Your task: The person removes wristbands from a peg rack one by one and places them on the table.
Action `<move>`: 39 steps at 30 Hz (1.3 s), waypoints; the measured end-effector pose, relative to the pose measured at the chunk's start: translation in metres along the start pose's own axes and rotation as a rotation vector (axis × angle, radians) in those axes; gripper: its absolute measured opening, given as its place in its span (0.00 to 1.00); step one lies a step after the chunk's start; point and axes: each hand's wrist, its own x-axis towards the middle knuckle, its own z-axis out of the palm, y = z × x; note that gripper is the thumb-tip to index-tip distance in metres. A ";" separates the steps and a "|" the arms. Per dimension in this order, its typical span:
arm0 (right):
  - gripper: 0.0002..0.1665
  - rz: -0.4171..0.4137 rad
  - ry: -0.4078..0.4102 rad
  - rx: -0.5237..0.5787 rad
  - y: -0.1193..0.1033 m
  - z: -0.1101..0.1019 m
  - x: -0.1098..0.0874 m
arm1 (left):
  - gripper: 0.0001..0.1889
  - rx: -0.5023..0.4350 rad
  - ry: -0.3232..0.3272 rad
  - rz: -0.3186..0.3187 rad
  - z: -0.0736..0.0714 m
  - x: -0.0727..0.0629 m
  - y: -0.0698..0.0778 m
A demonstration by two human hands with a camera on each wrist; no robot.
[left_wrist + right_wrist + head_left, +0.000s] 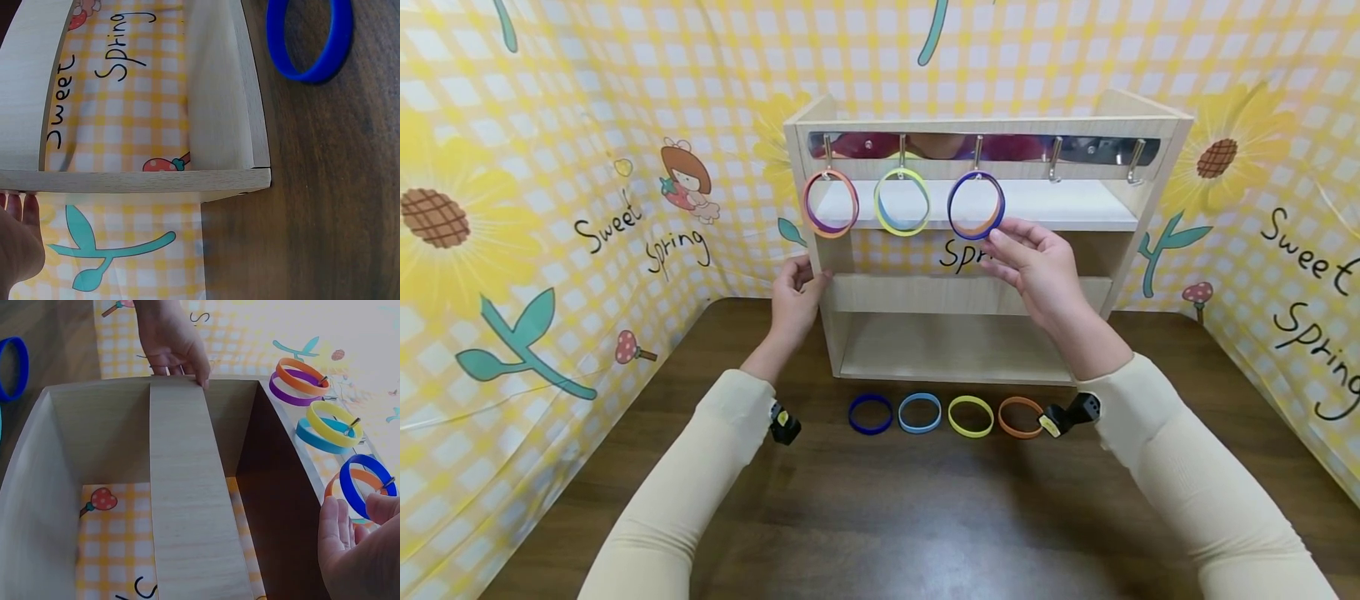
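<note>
My left hand [795, 302] holds the left side panel of a pale wooden shelf [925, 293], thumb at the front edge and fingers along the outer side. At the third hook, my right hand [1041, 265] has its thumb and fingertips right at the lower edge of a dark blue silicone wristband [952, 218]. An orange wristband [369, 477] hangs behind that blue one. Orange [289, 379] and purple [279, 391] wristbands hang on the first hook. The second hook carries a yellow wristband [317, 424] over a light blue one [312, 439].
On the table [910, 517], before the shelf, lie a dark blue wristband [852, 423], a light blue one [919, 429], a yellow one [970, 433] and an orange one [1018, 435]. Bare hooks [1056, 160] stand at the right of the metal strip. A checked cloth [880, 50] surrounds the table.
</note>
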 end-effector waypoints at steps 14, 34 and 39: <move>0.14 0.005 0.065 -0.005 -0.003 0.008 0.003 | 0.20 0.009 -0.008 -0.012 0.000 0.001 0.000; 0.18 0.010 0.083 0.034 -0.014 0.009 0.000 | 0.19 -0.003 -0.007 -0.001 0.001 0.001 0.001; 0.13 -0.002 0.082 0.075 -0.017 0.011 -0.001 | 0.19 0.002 -0.005 0.003 0.000 0.002 -0.003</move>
